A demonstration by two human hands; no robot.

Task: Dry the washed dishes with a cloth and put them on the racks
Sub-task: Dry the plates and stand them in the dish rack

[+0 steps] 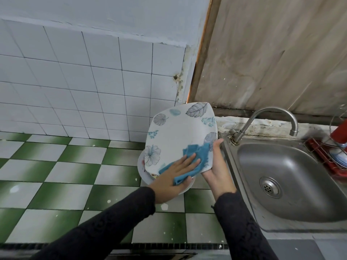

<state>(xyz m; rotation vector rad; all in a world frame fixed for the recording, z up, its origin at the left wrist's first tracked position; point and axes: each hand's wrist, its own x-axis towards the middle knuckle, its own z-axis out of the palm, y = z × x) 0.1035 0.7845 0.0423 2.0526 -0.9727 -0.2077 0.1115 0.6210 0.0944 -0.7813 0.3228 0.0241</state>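
Observation:
A white square plate [178, 136] with blue and grey leaf prints is tilted up over the counter. My right hand [217, 166] holds it by its lower right edge, thumb on the rim. My left hand [174, 175] lies flat on a blue cloth [195, 158] and presses it against the plate's face. Under the plate, a stack of white plates [144, 175] rests on the counter, mostly hidden.
A green and white checkered tile counter [75, 175] spreads to the left. A steel sink [293, 181] with a curved tap [272, 117] is to the right. A red wire rack [330, 156] holding dishes stands at the far right edge.

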